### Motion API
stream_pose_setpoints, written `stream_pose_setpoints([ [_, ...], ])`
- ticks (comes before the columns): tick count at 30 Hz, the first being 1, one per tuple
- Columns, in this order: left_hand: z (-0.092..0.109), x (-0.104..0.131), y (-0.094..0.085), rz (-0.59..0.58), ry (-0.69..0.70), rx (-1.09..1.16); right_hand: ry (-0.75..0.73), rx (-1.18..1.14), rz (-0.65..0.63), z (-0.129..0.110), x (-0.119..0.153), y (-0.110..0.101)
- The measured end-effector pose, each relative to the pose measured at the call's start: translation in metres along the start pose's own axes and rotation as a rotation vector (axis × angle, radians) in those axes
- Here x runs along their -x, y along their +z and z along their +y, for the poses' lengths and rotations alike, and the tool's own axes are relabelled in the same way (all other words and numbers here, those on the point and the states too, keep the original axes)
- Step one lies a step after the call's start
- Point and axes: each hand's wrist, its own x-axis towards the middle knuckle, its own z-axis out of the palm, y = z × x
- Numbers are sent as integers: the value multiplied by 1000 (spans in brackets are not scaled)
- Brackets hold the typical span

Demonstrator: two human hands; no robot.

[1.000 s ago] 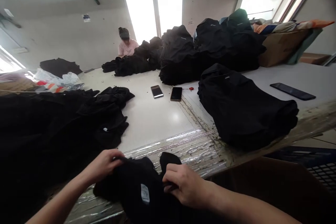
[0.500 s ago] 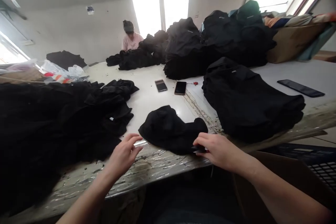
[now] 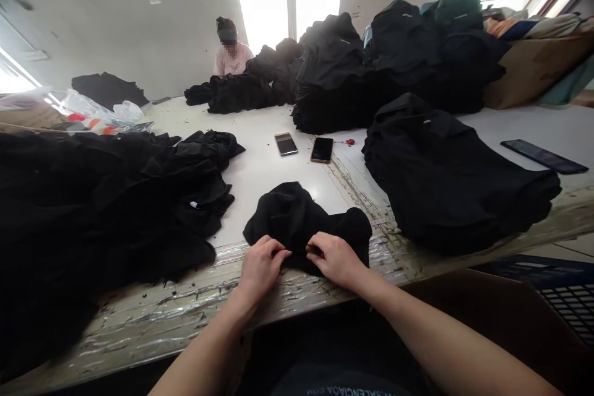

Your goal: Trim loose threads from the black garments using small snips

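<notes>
A black garment (image 3: 297,213) lies bunched on the table edge in front of me. At its near edge, my left hand (image 3: 264,266) pinches the cloth between thumb and fingers. Close to it on the right, my right hand (image 3: 335,260) has curled fingers, thumb against forefinger, pinching the same edge. Whether a small tool is also tucked in the right palm is hidden. To the right lies a neat stack of black garments (image 3: 455,179); on the left spreads a loose heap of black garments (image 3: 106,210).
Beyond the garment lie two phones (image 3: 286,145) (image 3: 322,150) and a small red item (image 3: 350,142). A dark flat device (image 3: 544,156) rests at the right. Tall black piles (image 3: 331,74) and a cardboard box (image 3: 538,71) stand behind. A person (image 3: 232,55) works at the far side.
Both hands have come together at the garment's near edge, the left moving right and the right moving left. The left hand has closed on the cloth. A small dark object seen in the right hand is now hidden.
</notes>
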Motion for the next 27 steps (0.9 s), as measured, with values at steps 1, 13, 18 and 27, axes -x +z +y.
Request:
stream_pose_setpoints([
  [1,-3,6,-1,-22,-50,74,1,17,-7,1,7,3],
  [13,0,42,-3,14,-89,253,61,-223,-53,-20,30,-13],
  [18,4,41,-5,-7,-93,301,376,-955,-302,-41,38,4],
  [27,15,47,1,-53,-423,853,778,-1657,-477,-37,44,30],
])
